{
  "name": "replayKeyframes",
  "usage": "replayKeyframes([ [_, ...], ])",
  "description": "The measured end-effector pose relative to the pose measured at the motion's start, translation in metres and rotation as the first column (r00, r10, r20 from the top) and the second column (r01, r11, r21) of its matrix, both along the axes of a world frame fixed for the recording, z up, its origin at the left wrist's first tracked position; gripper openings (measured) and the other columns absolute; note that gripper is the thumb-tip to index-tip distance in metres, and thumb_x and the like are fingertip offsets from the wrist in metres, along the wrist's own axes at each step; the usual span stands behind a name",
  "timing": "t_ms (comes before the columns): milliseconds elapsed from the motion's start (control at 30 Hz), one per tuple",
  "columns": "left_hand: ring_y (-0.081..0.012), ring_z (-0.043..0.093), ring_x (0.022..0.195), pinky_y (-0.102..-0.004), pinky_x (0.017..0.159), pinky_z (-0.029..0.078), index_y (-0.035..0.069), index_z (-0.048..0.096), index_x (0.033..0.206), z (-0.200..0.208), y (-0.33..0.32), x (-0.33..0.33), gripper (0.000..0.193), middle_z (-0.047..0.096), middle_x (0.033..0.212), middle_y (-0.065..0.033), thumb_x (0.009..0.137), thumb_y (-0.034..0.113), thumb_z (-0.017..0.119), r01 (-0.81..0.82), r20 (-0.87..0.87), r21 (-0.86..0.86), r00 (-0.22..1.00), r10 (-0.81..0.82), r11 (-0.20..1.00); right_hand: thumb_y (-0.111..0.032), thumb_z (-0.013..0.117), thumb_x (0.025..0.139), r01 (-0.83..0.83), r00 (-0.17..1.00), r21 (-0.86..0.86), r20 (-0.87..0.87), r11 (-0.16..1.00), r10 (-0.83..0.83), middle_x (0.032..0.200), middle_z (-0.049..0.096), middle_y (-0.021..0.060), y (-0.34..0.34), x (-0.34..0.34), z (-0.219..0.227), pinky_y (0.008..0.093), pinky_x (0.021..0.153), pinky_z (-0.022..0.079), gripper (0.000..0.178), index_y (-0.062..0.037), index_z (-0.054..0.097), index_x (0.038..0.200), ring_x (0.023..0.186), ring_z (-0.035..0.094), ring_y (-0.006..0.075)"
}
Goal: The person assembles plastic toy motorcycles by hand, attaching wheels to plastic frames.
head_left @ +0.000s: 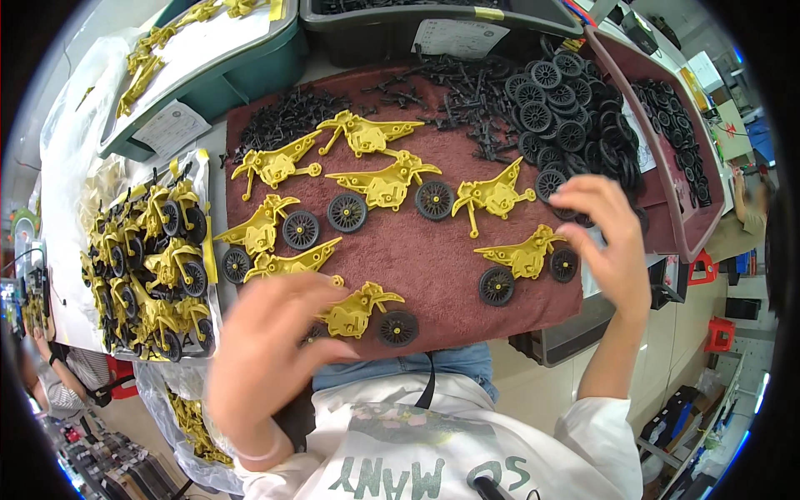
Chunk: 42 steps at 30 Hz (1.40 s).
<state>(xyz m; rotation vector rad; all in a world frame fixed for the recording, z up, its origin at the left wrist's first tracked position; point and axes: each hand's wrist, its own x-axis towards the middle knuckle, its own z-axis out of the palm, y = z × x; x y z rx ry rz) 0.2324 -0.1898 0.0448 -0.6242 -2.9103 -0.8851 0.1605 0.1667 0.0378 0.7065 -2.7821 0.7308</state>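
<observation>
On the red towel [425, 258], our yellow bikes [523, 260] lie apart, maybe so each is easy to reach. Our left hand [267, 350], blurry, spreads over the towel's front left; our right hand [615, 246] spreads beside the black wheels [535, 117], back right.

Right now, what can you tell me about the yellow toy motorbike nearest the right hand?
The yellow toy motorbike looks like moulded plastic and lies on the maroon cloth, its long pointed end facing left. A black spoked wheel sits at its lower left, another wheel at its right. The right hand is close; whether they touch is unclear.
</observation>
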Motion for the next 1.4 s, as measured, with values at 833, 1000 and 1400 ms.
replayKeyframes([
  [833,-0.0111,0.05,0.058,-0.0278,0.052,0.042,0.001,0.047,0.086,-0.005,-0.044,-0.201,0.02,0.055,0.066,-0.0048,0.091,0.008,0.065,-0.168,0.151,-0.013,0.974,0.168,0.986,-0.007,0.068,0.081,-0.235,0.965,0.318,-0.033,0.918,0.259,0.101,0.063,0.0081,-0.055,-0.148,-0.011,0.0402,0.087,0.049,0.026,-0.0076,0.063,0.106,0.101,0.061,0.0286],
  [1000,-0.0134,0.053,0.059,-0.0287,0.053,0.043,0.002,0.044,0.091,-0.012,-0.047,-0.192,0.019,0.057,0.071,-0.0073,0.094,0.01,0.061,-0.185,0.121,0.077,0.977,0.175,0.98,0.003,0.059,0.076,-0.258,0.96,0.382,0.204,0.887,0.192,0.099,0.066,0.0104,-0.068,-0.157,-0.008,0.0429,0.081,0.052,0.027,-0.0063,0.062,0.101,0.099,0.064,0.0312],
  [1400,-0.012,0.052,0.054,-0.0303,0.051,0.039,0.0,0.058,0.09,0.02,-0.025,-0.104,0.012,0.053,0.06,-0.008,0.09,0.009,0.065,-0.168,0.009,0.22,0.985,0.171,0.961,-0.003,0.058,0.082,-0.284,0.925,-0.148,0.218,0.947,0.312,0.09,0.062,0.0053,-0.046,-0.103,0.02,0.027,0.072,0.049,0.028,-0.0043,0.068,0.108,0.075,0.059,0.0125],
])
